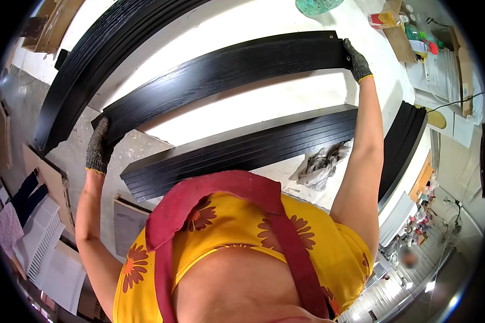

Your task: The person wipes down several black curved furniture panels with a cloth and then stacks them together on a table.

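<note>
1. A black wood-grain board stack overhangs the white table's left edge.
2. The left hand, in a dark grey knit glove, is closed on one end of a long, flat black board.
3. That board spans above the table, its left end beyond the left edge.
4. A layered black stack lies nearer the near edge.
5. Right hand, likewise gloved: fingers wrapped around the board's right end.

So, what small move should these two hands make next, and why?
Perhaps ease the long black board slightly upward, evenly at both ends: the gloved left hand holds one end and the gloved right hand the other, and the layered black boards lie close on the near side, so a dipping end might knock them.
</note>
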`<state>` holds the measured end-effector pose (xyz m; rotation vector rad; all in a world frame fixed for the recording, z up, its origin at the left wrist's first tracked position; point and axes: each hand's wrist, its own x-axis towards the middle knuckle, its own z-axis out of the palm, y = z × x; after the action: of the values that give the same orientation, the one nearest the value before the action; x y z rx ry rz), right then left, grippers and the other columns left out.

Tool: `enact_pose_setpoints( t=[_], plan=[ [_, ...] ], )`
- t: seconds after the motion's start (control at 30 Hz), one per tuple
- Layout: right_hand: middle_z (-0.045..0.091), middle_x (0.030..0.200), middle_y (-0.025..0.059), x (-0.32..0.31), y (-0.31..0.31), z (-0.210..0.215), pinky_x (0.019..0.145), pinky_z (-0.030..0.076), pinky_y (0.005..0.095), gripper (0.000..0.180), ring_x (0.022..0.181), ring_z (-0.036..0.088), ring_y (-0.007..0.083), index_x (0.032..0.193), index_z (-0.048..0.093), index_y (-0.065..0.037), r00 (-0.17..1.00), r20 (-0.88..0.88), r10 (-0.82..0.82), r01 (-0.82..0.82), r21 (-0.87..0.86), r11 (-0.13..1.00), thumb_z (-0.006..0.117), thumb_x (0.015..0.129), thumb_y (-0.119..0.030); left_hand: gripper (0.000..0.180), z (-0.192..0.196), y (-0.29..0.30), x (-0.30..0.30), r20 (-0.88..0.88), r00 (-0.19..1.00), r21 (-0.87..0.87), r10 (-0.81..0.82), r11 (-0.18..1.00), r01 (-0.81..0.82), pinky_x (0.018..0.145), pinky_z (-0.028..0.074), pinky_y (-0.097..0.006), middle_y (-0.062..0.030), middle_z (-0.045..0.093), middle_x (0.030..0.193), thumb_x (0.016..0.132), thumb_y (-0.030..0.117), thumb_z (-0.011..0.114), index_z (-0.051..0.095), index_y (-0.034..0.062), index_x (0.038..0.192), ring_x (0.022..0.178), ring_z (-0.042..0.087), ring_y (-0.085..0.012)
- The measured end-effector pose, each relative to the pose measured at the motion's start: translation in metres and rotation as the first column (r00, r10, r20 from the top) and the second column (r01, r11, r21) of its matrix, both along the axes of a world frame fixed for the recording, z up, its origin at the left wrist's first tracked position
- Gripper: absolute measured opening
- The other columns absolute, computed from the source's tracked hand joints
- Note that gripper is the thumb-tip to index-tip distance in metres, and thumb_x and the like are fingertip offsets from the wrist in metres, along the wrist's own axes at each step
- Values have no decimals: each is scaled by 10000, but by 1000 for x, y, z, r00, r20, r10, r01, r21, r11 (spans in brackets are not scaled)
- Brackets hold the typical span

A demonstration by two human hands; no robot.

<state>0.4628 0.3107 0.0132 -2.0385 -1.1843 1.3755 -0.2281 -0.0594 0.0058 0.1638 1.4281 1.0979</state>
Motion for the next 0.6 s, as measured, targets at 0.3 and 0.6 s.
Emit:
enact_pose_setpoints(
  t=[0.3,0.6],
  plan=[
    [587,1251,92,-191,-85,72,952,404,429,530,1179,509,282,1260,571,-109,300,927,226,-839,144,524,573,885,-483,546,2,-3,6,-139,990,-3,-27,1000,27,907,501,-398,-79,608,1188,865,412,661,522,85,1280,1061,602,-216],
    [329,1512,85,-254,-84,13,1085,211,610,520,1398,269,362,1445,359,-228,257,963,85,-844,180,506,331,976,-451,493,-5,1,3,-170,985,35,-33,999,40,886,503,-316,-74,614,1178,900,321,638,524,31,1282,1029,614,-181]
  ],
)
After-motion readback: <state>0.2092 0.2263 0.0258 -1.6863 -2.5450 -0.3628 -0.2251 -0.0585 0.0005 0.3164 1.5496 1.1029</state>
